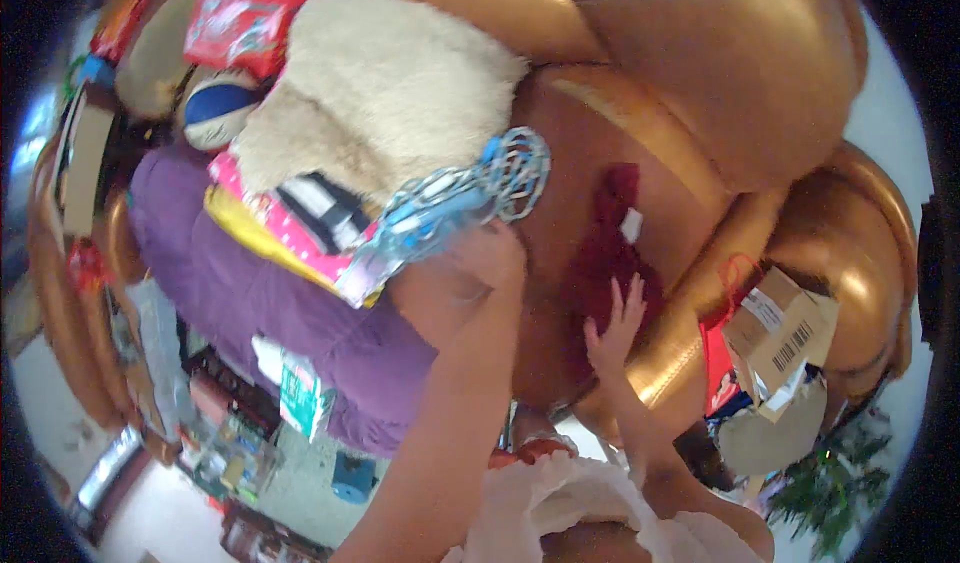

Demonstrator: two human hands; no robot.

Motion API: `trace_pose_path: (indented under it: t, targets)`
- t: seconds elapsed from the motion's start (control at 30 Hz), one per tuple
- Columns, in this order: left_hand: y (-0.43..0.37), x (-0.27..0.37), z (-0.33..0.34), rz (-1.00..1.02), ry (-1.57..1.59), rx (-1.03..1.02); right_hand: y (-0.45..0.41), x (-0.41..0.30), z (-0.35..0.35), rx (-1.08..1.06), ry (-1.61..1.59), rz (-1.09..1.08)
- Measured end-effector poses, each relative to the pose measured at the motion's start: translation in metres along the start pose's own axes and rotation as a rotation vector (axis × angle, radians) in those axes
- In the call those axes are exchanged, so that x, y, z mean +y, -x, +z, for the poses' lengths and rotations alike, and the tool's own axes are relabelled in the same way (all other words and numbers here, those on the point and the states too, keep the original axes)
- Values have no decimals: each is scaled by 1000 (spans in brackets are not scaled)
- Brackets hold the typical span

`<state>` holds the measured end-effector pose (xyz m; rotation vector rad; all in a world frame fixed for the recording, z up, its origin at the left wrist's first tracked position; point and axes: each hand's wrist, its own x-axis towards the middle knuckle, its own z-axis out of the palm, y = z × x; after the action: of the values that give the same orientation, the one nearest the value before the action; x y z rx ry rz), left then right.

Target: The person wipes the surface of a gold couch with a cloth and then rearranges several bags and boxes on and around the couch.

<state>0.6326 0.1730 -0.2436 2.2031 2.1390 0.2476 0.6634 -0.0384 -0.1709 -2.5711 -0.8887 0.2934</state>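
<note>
My left hand (pixel 484 259) is curled against a blurred bundle of blue and white looped items (pixel 450 195) and seems to grip it; its exact kind is not clear. Below and to the right, my right hand (pixel 619 327) has its fingers spread over a maroon cloth item (pixel 611 263) on the brown leather seat (pixel 559 263). A white tag (pixel 631 225) shows on the maroon cloth. Beyond the bundle spreads a cream furry cover (pixel 405 83). Pink dotted cloth (pixel 319 259) and yellow cloth (pixel 259 237) lie stacked beside it.
A purple cushioned piece (pixel 225 240) runs along the left, with a blue and white ball (pixel 219 109) and red package (pixel 244 27) past it. At right, a cardboard box (pixel 776 330) rests by the golden-brown armrest (pixel 675 345). A green plant (pixel 832 488) stands lower right.
</note>
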Motion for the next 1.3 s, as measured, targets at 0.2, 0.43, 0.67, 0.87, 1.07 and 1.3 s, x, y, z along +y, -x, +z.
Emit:
trace_pose_path:
  t: [0.2,0.43,0.67,0.87,1.07,1.3]
  targets:
    - [-2,2,-2,-3,-101,72,-126,9,-13,178,109,-62]
    - [1,2,9,64,-154,179,-259,9,-35,122,217,44]
    - [-5,0,5,20,-128,160,-118,6,-23,235,-30,13]
    - [0,2,5,-17,-107,39,-7,18,-1,287,-348,252]
    - [3,3,7,-15,-42,32,-139,89,-12,549,-184,555]
    - [0,5,7,61,-134,181,-190,87,-35,572,-86,662]
